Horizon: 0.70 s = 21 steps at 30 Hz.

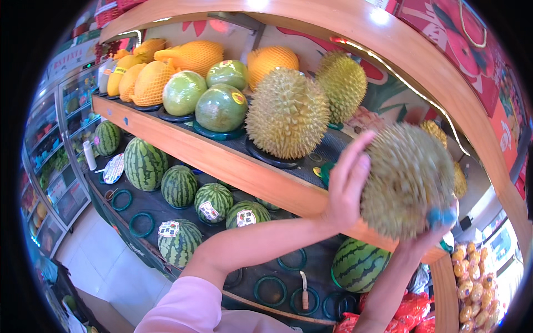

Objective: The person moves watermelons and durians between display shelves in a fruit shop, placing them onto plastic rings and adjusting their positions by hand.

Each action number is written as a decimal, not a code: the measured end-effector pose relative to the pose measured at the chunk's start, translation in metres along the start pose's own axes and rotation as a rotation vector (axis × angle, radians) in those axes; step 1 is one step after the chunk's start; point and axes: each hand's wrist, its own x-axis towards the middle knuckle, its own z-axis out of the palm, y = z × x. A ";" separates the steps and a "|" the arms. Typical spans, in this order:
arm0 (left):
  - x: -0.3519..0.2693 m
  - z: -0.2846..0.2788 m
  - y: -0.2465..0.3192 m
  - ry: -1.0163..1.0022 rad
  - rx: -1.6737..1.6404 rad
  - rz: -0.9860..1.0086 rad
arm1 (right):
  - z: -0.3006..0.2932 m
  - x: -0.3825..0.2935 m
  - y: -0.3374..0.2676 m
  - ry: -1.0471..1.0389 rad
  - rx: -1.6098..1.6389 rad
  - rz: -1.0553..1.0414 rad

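A large spiky durian (pixel 406 179), blurred by motion, is held up between both hands at the right end of the upper wooden shelf. My left hand (pixel 349 183) presses its left side with fingers pointing up. Under its lower right side is my right hand (pixel 443 227), partly hidden, with something blue at the fingers. Another durian (pixel 287 112) rests on a black ring on the shelf, and one more durian (pixel 343 85) stands behind it. Green pomelos (pixel 221 107) in clear wrap sit further left.
Watermelons (pixel 145 164) and green rings (pixel 270 291) occupy the lower black shelf, with a wooden-handled knife (pixel 305 291) lying there. The upper shelf's wooden edge (pixel 208 154) crosses the view. Red plastic bags (pixel 412 308) and bagged round fruit (pixel 476 283) are at lower right.
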 end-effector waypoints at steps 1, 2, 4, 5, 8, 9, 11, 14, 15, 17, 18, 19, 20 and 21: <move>0.004 -0.001 -0.002 0.078 -0.050 -0.079 | 0.009 0.010 0.007 -0.072 0.020 0.078; 0.009 -0.003 -0.008 0.168 -0.019 -0.105 | 0.019 0.021 0.013 -0.200 0.070 0.153; 0.016 -0.003 -0.017 0.316 -0.011 -0.189 | 0.045 0.029 0.009 -0.347 0.080 0.277; 0.018 -0.002 -0.023 0.373 -0.025 -0.252 | 0.057 0.029 0.006 -0.360 0.051 0.328; 0.031 -0.008 -0.040 0.522 -0.102 -0.417 | 0.069 0.059 0.027 -0.474 -0.008 0.516; 0.035 -0.005 -0.044 0.546 -0.060 -0.485 | 0.072 0.062 0.027 -0.415 -0.039 0.566; 0.042 -0.015 -0.057 0.501 -0.032 -0.522 | 0.073 0.082 0.044 -0.411 -0.059 0.649; 0.050 -0.016 -0.050 0.518 -0.043 -0.649 | 0.073 0.092 0.058 -0.412 -0.060 0.727; 0.050 -0.015 -0.047 0.487 -0.061 -0.687 | 0.072 0.091 0.056 -0.394 -0.074 0.765; 0.049 -0.008 -0.041 0.512 -0.050 -0.761 | 0.067 0.096 0.056 -0.398 -0.099 0.787; 0.046 -0.014 -0.040 0.470 0.027 -0.683 | 0.066 0.097 0.056 -0.418 -0.100 0.810; 0.042 -0.023 -0.037 0.427 0.103 -0.604 | 0.065 0.098 0.057 -0.439 -0.100 0.832; 0.036 -0.026 -0.035 0.404 0.135 -0.586 | 0.064 0.101 0.057 -0.482 -0.094 0.843; 0.029 -0.023 -0.028 0.375 0.165 -0.579 | 0.058 0.104 0.057 -0.460 -0.169 0.828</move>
